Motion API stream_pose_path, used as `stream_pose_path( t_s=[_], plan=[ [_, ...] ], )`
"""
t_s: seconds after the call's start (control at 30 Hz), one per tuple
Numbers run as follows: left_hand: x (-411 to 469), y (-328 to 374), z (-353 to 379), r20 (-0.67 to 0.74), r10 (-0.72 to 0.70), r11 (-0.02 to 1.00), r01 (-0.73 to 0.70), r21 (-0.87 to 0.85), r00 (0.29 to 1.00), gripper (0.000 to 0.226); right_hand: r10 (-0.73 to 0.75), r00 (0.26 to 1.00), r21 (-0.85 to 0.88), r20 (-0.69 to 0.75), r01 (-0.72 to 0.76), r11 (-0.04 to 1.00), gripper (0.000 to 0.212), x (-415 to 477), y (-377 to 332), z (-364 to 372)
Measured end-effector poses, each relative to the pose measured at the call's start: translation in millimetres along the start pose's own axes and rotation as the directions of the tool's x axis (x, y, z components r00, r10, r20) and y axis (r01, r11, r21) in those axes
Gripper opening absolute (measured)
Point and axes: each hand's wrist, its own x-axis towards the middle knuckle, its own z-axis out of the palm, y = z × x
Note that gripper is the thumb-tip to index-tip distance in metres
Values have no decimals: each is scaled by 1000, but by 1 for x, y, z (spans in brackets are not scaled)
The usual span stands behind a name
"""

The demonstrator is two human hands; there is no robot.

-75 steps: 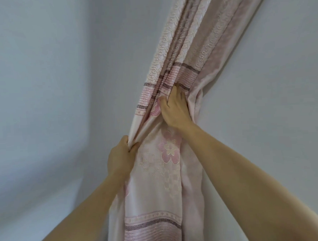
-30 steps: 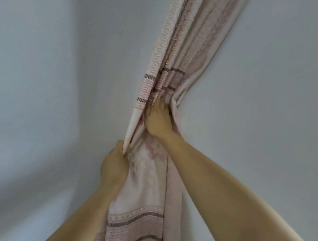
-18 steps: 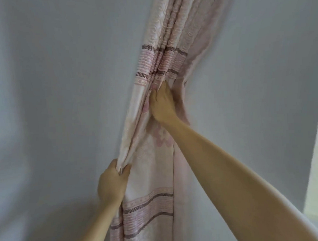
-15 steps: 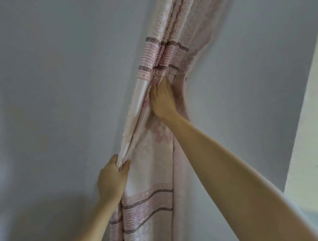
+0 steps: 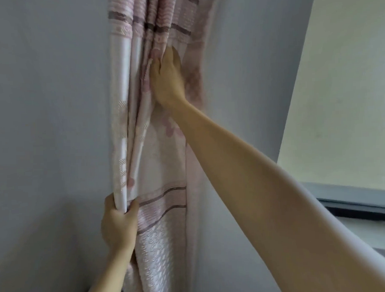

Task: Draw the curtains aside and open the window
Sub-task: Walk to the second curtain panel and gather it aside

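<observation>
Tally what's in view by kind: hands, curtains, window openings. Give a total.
Bare hands: 2, left hand gripping the curtain edge, right hand pressed on the folds
Pink patterned fabric curtain: 1
Bright window opening with dark sill: 1
Total: 4

The pink striped curtain (image 5: 157, 160) hangs bunched in folds beside the uncovered window (image 5: 348, 95).

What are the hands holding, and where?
The curtain: left hand grips its folded front edge low down; right hand presses into the gathered folds higher up.

Right hand (image 5: 167, 80) fingers buried in curtain (image 5: 157, 169) folds; curtain top cropped.
</observation>
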Motion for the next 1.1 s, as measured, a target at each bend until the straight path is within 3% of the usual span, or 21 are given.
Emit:
stream_pose_path(
  t_s=[0.1, 0.33, 0.43, 0.57, 0.73, 0.83, 0.93, 1.1],
  plan=[
    [-38, -11, 9, 15, -52, 999, 52, 13, 999, 27, 39, 995, -132, 96, -26, 991, 38, -30, 16, -16],
    [-97, -22, 24, 8, -78, 997, 78, 10, 997, 48, 168, 976, -83, 138, -158, 984, 58, -181, 73, -31],
    [-124, -45, 23, 88, -124, 991, 120, 51, 988, 55, 264, 943, -112, 204, -245, 963, 71, -239, 97, -41],
    [-165, -85, 20, 265, -120, 988, 89, 124, 957, 60, 313, 939, -124, 142, -297, 947, 80, -276, 118, -59],
    [-192, -120, 15, 410, -177, 982, 132, 136, 895, 36, 390, 907, -112, 156, -376, 920, 93, -325, 128, -61],
    [-203, -133, 13, 473, -194, 980, 153, 125, 859, 37, 504, 844, -119, 186, -490, 864, 92, -355, 134, -63],
    [-211, -147, 12, 547, -198, 979, 140, 147, 814, 42, 639, 728, -86, 249, -641, 763, 85, -385, 133, -68],
    [-217, -170, 0, 674, -255, 966, 146, 216, 693, 19, 792, 534, -134, 295, -798, 588, 74, -420, 131, -90]
  ],
)
